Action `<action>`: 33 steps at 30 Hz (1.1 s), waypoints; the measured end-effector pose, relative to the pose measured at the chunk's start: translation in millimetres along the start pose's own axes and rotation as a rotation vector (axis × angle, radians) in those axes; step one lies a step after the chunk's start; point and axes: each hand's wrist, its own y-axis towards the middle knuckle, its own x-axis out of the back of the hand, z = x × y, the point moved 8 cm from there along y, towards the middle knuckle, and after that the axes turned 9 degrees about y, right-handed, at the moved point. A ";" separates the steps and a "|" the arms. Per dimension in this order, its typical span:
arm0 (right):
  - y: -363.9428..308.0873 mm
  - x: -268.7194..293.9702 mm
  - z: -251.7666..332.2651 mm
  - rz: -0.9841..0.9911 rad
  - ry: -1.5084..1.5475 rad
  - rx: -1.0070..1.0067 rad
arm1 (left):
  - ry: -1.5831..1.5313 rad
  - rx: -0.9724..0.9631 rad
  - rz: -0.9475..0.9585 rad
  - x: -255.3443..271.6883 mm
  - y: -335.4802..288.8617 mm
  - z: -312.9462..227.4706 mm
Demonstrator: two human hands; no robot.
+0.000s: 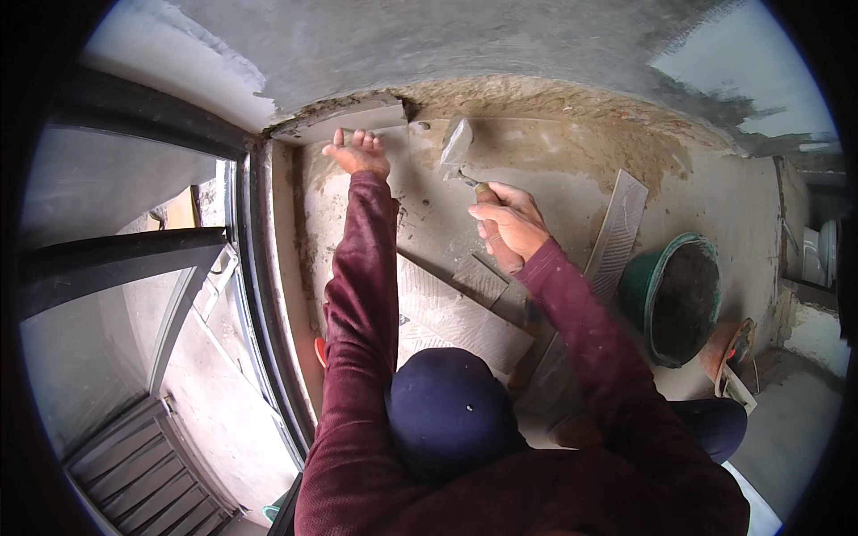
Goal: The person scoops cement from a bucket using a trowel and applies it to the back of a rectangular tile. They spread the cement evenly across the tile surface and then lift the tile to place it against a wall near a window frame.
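My left hand (359, 154) is raised with its palm showing and fingers slightly bent, beside a pale tile strip (362, 119) set along the foot of the wall. Its fingertips overlap the strip's lower edge; whether they touch it I cannot tell. My right hand (511, 223) is wrapped round the wooden handle of a pointing trowel (457, 143). The trowel's grey blade points away from me, over the floor near a band of rough mortar (527, 98) at the wall base. Small mortar lumps (424, 126) lie between the strip and the blade.
A green bucket (635, 286) of dark mortar stands at the right, near an orange power tool (735, 350). Ridged tile pieces (617, 219) (460, 308) lie on the floor before my knees (456, 393). A dark-framed glass door (246, 268) borders the left side.
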 end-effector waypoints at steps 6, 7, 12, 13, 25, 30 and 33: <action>14.2 -29.1 -7.1 0.044 0.099 -0.003 | 0.031 0.016 0.081 26.1 17.6 -6.8; 20.1 -31.3 -7.4 0.044 0.130 -0.028 | 0.060 0.038 0.097 31.1 21.2 -6.1; 54.9 -45.0 -9.6 0.064 0.184 -0.093 | 0.123 0.110 0.190 55.1 3.7 0.0; 59.9 -49.6 -9.8 0.077 0.184 -0.105 | 0.125 0.112 0.231 57.8 1.2 -0.4; 57.8 -14.3 37.4 0.202 -0.599 0.186 | 0.189 0.166 0.392 23.8 -2.6 -1.8; 35.5 4.3 57.9 0.132 -0.635 0.108 | 0.218 0.156 0.358 18.3 -4.7 3.2; 57.3 -11.7 51.8 0.268 -0.548 0.081 | 0.212 0.174 0.364 19.9 -9.2 3.8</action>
